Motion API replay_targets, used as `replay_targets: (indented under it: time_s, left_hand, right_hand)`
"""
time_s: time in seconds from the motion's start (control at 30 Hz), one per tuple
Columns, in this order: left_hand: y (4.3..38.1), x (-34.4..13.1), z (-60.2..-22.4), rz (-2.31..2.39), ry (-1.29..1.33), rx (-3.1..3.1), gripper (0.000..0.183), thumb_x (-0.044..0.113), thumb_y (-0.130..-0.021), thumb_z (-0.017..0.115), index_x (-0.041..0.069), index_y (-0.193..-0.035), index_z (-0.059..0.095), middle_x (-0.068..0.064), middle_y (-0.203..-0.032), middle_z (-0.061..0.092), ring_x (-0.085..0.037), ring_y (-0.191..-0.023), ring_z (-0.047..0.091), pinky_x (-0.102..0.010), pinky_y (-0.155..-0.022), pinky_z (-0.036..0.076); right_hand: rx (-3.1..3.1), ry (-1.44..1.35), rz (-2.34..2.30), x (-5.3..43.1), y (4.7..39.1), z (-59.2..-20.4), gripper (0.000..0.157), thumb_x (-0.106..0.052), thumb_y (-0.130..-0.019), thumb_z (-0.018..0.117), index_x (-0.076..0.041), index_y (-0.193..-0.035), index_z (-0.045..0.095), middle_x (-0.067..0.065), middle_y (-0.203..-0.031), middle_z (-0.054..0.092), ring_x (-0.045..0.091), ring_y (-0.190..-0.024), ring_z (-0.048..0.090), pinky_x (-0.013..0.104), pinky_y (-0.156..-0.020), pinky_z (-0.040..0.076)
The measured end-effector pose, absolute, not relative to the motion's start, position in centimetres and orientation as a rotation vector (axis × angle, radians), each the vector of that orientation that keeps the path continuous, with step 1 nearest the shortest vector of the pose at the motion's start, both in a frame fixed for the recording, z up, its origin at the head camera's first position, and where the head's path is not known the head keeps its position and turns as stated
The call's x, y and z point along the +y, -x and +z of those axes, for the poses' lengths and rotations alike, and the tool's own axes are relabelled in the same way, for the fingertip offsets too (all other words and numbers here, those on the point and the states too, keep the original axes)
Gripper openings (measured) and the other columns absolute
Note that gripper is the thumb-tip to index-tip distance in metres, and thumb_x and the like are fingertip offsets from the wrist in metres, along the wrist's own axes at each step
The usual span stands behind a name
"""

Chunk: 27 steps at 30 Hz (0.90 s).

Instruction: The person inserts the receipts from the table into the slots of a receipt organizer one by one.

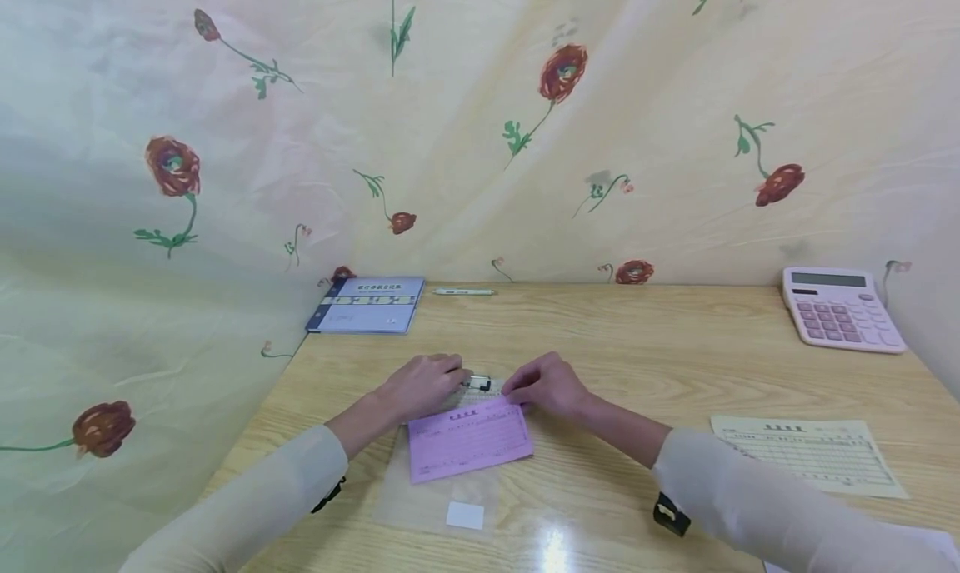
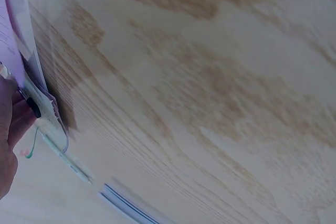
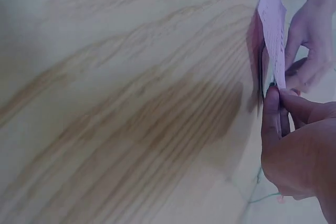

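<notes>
A pink printed slip [image 1: 471, 445] lies tilted over a translucent sheet or board [image 1: 397, 500] that bears a small white label [image 1: 465, 515]. At the top of the board shows a metal clip with black ends [image 1: 480, 383]. My left hand [image 1: 426, 385] holds this clip, its fingers around the clip's black end in the left wrist view. My right hand [image 1: 553, 386] pinches the slip's upper right corner between thumb and forefinger, as the right wrist view also shows. Light printed paper sits beneath the slip near the clip.
A blue booklet [image 1: 367, 306] and a pen [image 1: 463, 291] lie along the table's back edge. At the back right is a pink calculator [image 1: 842, 308]. A pale printed form [image 1: 810, 456] rests to the right, with white paper at the lower right corner. Flowered cloth hangs behind.
</notes>
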<state>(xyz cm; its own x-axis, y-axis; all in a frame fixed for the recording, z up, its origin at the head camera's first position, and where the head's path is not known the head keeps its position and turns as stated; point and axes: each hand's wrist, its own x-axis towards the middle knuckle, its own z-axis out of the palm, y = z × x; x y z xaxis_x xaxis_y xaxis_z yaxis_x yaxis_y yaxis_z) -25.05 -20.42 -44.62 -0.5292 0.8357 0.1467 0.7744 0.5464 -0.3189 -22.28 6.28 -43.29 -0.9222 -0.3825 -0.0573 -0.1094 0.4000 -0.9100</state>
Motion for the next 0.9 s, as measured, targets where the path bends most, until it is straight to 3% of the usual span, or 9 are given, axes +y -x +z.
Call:
replay_targets:
  time_s: [0.3, 0.9]
  left_hand:
    - [24.9, -20.6, -44.6, 0.296, 1.362, -2.478, 0.024, 0.01, -0.104, 0.069, 0.007, -0.126, 0.076, -0.005, -0.109, 0.069, -0.015, -0.09, 0.071, -0.02, -0.071, 0.06]
    - [24.6, -20.5, -44.7, 0.317, 1.314, -2.531, 0.028, 0.006, -0.106, 0.064, 0.008, -0.132, 0.073, -0.007, -0.116, 0.068, -0.016, -0.096, 0.071, -0.023, -0.077, 0.062]
  right_hand:
    - [2.48, 0.271, -1.553, 3.9, 22.2, -43.9, 0.008, 0.007, -0.091, 0.077, 0.002, -0.093, 0.083, 0.01, -0.085, 0.078, 0.016, -0.071, 0.071, 0.028, -0.064, 0.062]
    - [2.63, 0.286, -1.491, 2.8, 22.3, -44.3, 0.009, 0.007, -0.091, 0.076, 0.001, -0.091, 0.082, 0.007, -0.084, 0.077, 0.014, -0.066, 0.069, 0.025, -0.057, 0.058]
